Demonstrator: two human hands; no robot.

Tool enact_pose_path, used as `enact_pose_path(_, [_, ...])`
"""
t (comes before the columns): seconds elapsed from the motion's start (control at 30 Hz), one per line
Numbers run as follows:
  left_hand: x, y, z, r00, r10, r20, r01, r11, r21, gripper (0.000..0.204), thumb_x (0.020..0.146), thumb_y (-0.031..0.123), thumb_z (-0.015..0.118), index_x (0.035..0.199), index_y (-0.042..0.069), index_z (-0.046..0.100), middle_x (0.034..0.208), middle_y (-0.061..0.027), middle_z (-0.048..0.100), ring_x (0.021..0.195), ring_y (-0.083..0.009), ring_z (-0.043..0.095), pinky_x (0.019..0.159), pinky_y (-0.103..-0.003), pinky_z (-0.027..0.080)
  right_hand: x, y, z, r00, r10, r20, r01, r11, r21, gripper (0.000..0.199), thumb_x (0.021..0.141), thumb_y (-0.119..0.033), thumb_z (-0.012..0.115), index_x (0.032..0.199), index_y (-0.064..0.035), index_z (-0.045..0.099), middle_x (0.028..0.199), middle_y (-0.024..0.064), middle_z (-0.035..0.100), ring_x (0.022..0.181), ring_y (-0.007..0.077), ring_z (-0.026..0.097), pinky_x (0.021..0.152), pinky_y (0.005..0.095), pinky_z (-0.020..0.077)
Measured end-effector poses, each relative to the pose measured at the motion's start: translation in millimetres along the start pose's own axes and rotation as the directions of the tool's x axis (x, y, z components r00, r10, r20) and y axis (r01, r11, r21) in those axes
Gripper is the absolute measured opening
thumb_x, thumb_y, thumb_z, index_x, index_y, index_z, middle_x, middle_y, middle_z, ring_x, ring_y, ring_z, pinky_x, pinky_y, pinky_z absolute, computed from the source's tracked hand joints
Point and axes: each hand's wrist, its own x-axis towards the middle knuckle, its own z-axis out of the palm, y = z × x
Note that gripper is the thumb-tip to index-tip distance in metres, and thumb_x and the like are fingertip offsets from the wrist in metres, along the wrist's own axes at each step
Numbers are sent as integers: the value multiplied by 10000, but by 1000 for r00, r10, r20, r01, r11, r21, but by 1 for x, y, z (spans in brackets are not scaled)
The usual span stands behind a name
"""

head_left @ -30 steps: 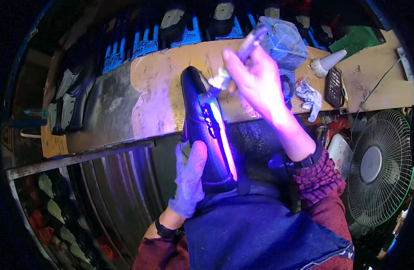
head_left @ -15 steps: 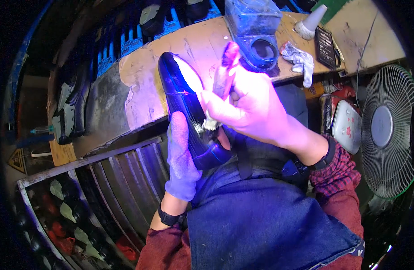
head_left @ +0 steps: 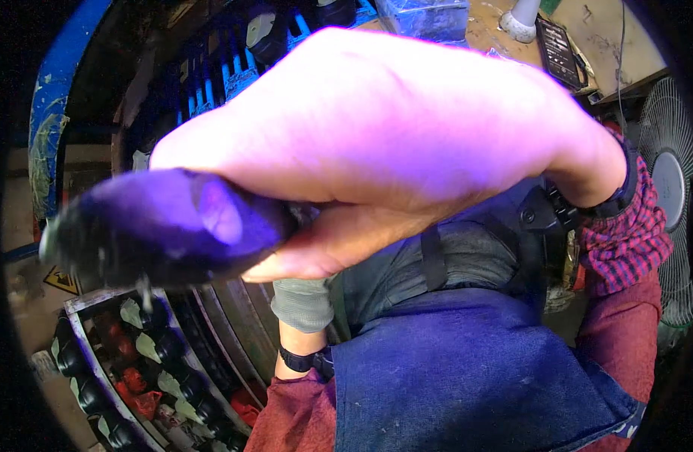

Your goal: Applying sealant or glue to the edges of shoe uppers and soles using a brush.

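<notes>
- The right hand (head_left: 391, 143) is raised very close to the camera and fills most of the view, lit pinkish-purple; its fingers (head_left: 339, 248) are curled tight around a dark object.
- That dark object (head_left: 158, 226) sticks out past the fingers to the left, rounded and blurred (too close to say what it is), with a frayed, bristly-looking end at its far left tip.
- The left hand is hidden behind the right one; only its grey glove cuff (head_left: 305, 305) and a black wristband (head_left: 301, 360) show just below the fingers, so I cannot tell how that hand is set.
- On the right wrist sit a black watch strap (head_left: 621, 188) and a red checked sleeve (head_left: 625, 233).
- Below the fingers, a blue denim apron (head_left: 467, 369) covers the lap.
- Below and to the left of the fingers, a curved rack (head_left: 90, 354) holds rows of dark shoes (head_left: 165, 384).
- Above the fingers, at the top edge, lies the yellowish tabletop (head_left: 489, 22) with a clear plastic box (head_left: 429, 13), a white cone-shaped thing (head_left: 521, 16) and a dark flat device (head_left: 557, 49).
- Far right of the fingers stands a caged fan (head_left: 674, 188).
</notes>
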Motion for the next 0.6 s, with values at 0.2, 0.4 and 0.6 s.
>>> enact_pose_path(0.2, [4,10,15,798,464,-384,-78,712,698,358,833,235,586,1163,95,594,1075,-85,638,1048,-249,567,963,-416,367,-5,22,2,994,-7,-109,12,999,42,317,792,-256,673,999,-51,547,802,89,610,724,246,608,649,339,480])
enact_pose_path(0.4, [36,36,9,712,652,-262,-99,463,881,286,780,143,663,1037,46,584,885,-95,627,830,-242,614,766,-353,475,-22,57,-5,980,11,-199,-1,999,50,254,801,-242,658,908,-46,537,801,88,621,750,245,620,690,344,482])
enact_pose_path(0.6, [31,38,-5,932,-168,321,34,-841,-540,413,939,199,476,1284,-20,417,1077,-158,572,920,-182,596,783,-276,528,-16,67,-3,895,316,-314,-246,938,242,154,806,-164,643,902,-45,621,827,55,630,825,181,614,776,313,473])
